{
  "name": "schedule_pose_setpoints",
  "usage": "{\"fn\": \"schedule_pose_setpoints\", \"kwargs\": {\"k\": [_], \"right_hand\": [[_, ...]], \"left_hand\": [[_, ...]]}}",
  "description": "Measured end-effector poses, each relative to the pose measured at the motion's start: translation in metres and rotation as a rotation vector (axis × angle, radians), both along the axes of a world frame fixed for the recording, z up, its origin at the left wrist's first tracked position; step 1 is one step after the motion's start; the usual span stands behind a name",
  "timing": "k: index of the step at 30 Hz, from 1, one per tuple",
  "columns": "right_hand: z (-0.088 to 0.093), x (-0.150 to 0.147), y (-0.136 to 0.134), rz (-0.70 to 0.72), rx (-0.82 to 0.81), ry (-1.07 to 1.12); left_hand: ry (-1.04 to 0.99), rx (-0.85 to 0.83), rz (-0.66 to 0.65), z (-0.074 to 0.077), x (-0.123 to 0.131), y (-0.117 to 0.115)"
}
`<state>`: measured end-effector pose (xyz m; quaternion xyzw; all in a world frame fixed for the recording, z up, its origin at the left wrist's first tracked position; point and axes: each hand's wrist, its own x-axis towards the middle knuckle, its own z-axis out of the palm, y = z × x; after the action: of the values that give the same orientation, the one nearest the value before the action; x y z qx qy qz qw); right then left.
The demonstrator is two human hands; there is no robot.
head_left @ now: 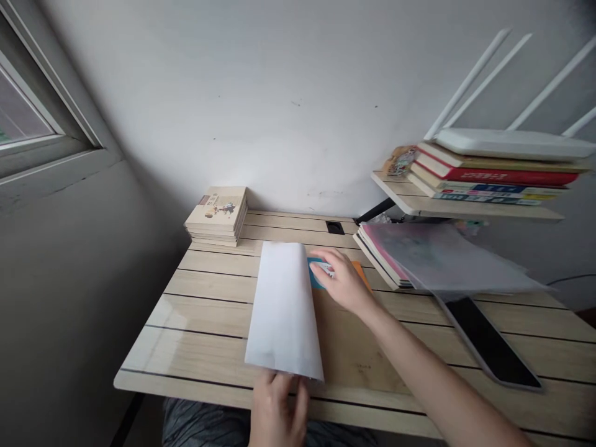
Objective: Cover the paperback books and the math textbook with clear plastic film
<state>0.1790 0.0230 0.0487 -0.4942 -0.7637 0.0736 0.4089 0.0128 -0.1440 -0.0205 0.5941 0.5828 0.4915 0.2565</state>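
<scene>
A white sheet of paper [284, 310] lies with a rounded fold along its right side over a flat brown book or folder [361, 347]. A blue and orange printed patch [362, 273] shows at the top of the brown surface. My left hand [278, 403] is at the sheet's lower edge, its curled fingers closed on that edge; the fingertips are partly hidden under the paper. Over the blue patch, my right hand [342, 279] reaches in from the right, thumb and fingers bent and apart, the tips beside the sheet's upper right edge.
A stack of books [218, 214] stands at the table's back left. At right, more books and papers [386, 254] lie under a translucent sheet [447, 254], beside a dark tablet [488, 341]. A raised shelf [484, 210] carries books [493, 177] and a white router [512, 144].
</scene>
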Motion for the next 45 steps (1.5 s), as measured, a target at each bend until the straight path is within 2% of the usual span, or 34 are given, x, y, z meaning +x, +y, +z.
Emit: {"fn": "schedule_pose_setpoints", "kwargs": {"k": [3,5,7,9,11,12,15,19,21,23,27,34,39,45], "right_hand": [[-0.006,-0.001,0.059,-0.065,-0.205,0.036],[-0.007,-0.003,0.082,-0.029,-0.391,0.158],[-0.005,-0.002,0.093,0.029,-0.500,0.259],[-0.002,0.001,0.096,0.094,-0.541,0.314],[-0.002,0.004,0.097,0.161,-0.571,0.357],[-0.003,0.005,0.097,0.192,-0.587,0.382],[-0.008,0.005,0.099,0.240,-0.602,0.448],[-0.013,-0.001,0.098,0.265,-0.550,0.487],[-0.011,-0.004,0.096,0.294,-0.516,0.465],[-0.008,-0.005,0.093,0.313,-0.506,0.423],[-0.002,0.001,0.091,0.295,-0.560,0.373],[0.012,0.014,0.100,0.310,-0.613,0.177],[0.021,0.015,0.108,0.331,-0.640,0.065],[0.022,0.014,0.115,0.321,-0.667,0.026]], "left_hand": [[0.031,0.035,-0.038,0.003,0.000,0.004],[0.023,0.019,-0.067,0.005,-0.002,0.006],[-0.012,-0.012,-0.137,0.009,-0.008,0.011],[-0.035,-0.006,-0.289,0.017,-0.015,0.021],[-0.037,0.024,-0.467,0.030,-0.021,0.042],[-0.049,0.016,-0.500,0.036,-0.023,0.055],[-0.143,-0.063,-0.444,0.054,-0.024,0.105],[-0.340,-0.160,-0.200,0.073,-0.023,0.169],[-0.332,-0.197,-0.057,0.081,-0.024,0.190],[-0.279,-0.226,0.021,0.089,-0.025,0.204],[-0.224,-0.268,-0.031,0.094,-0.025,0.218],[-0.229,-0.407,-0.188,0.088,-0.034,0.224],[-0.225,-0.454,-0.212,0.086,-0.037,0.227],[-0.225,-0.470,-0.220,0.083,-0.039,0.233]]}}
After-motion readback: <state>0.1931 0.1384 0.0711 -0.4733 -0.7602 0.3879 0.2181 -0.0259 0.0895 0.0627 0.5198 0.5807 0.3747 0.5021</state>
